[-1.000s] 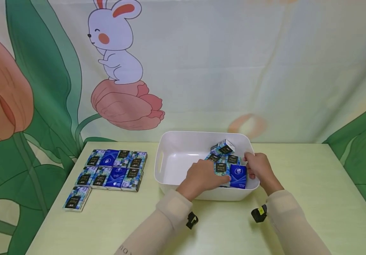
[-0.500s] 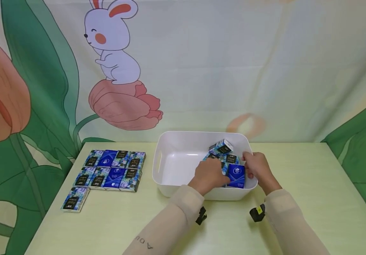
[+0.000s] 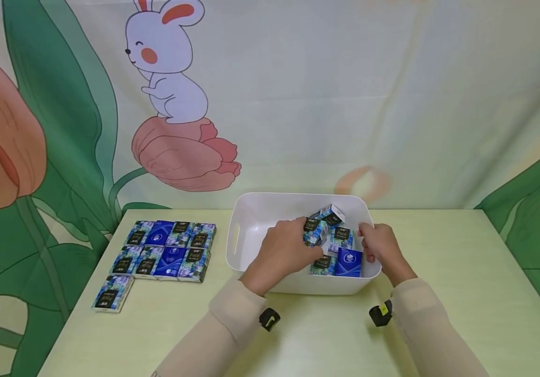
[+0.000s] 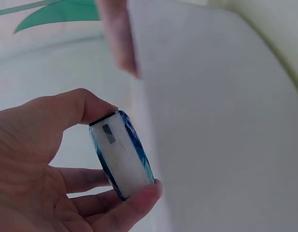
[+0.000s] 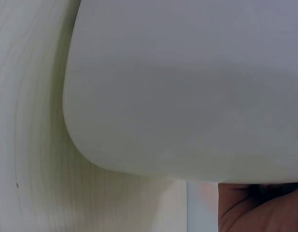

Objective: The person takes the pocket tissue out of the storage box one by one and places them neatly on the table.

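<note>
My left hand [image 3: 286, 250] pinches a small tissue pack [image 3: 314, 232] with a blue floral wrapper between thumb and fingers. It is over the right half of a white plastic bin [image 3: 331, 286]. From the left wrist view, the pale narrow side of that pack [image 4: 122, 154] faces the camera. Below and beside it in the bin lie several more packs, among them a plain blue pack [image 3: 348, 262] and a tilted floral pack [image 3: 331, 215]. At the bin's right end, my right hand [image 3: 384, 250] grips the wall by the rim; its fingers are partly hidden in the right wrist view.
On the left of the table [image 3: 444, 293], several tissue packs [image 3: 171, 262] lie flat in two rows, with a single pack [image 3: 113, 294] in front. A printed cloth [image 3: 289, 104] hangs behind the table. The bin's left half shows its bare floor.
My left hand reached right among the packs in the bin, then drew back left and up with a floral pack in its fingers. The right hand keeps its place on the bin.
</note>
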The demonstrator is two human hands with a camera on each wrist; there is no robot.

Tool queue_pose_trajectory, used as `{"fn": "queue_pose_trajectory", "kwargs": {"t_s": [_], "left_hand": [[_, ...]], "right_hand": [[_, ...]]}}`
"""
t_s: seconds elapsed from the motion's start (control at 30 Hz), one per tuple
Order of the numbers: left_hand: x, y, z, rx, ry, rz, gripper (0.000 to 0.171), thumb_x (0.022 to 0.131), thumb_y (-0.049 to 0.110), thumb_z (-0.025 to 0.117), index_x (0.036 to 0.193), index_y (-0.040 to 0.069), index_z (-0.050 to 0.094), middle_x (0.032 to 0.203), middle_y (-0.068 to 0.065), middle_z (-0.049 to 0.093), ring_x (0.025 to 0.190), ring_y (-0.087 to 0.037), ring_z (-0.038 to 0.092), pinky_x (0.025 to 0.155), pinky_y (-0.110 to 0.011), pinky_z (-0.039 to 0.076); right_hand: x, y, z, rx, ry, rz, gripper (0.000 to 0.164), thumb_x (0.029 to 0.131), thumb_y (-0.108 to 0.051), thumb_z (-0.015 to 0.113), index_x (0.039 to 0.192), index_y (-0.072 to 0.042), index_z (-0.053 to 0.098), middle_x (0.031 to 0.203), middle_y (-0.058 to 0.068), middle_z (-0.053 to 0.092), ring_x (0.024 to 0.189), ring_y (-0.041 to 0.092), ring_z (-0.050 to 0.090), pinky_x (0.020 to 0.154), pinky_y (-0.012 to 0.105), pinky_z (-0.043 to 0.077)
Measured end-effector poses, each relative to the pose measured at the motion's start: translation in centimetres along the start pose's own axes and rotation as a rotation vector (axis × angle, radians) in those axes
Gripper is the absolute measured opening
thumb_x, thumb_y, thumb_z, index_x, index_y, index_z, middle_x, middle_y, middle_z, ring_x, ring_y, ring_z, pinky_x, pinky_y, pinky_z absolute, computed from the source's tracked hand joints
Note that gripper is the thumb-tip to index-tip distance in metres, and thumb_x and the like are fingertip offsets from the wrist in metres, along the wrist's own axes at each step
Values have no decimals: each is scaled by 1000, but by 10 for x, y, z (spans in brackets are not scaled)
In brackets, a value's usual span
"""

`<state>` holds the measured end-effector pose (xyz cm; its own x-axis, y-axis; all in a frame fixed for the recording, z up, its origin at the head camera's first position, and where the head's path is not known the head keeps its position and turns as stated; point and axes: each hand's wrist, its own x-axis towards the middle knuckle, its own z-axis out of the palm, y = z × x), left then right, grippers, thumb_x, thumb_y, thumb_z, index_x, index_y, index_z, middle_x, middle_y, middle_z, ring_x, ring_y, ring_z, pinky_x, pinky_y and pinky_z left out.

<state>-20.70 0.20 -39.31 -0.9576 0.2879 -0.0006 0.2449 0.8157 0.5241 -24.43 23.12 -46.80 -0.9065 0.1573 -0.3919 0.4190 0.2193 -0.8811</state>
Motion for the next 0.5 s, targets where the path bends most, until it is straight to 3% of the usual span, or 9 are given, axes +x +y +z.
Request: {"fn": "queue_pose_trajectory", "kwargs": {"t_s": [0.23, 0.5], "left_hand": [[-25, -21, -35, 10, 87, 0, 69, 82, 32, 73, 143, 5, 55, 107, -10, 70, 79, -21, 60, 67, -38, 49], [-61, -68, -64, -17, 153, -86, 72, 81, 27, 72, 147, 5, 52, 110, -14, 68, 78, -23, 56, 60, -33, 45]], "right_hand": [[-1, -2, 1, -5, 2, 8, 30, 99, -20, 42, 102, 7, 54, 60, -2, 42, 45, 7, 36, 41, 20, 32], [0, -1, 0, -4, 1, 13, 30, 101, -21, 42, 103, 7, 53, 60, -2, 42, 45, 7, 36, 40, 21, 33]]}}
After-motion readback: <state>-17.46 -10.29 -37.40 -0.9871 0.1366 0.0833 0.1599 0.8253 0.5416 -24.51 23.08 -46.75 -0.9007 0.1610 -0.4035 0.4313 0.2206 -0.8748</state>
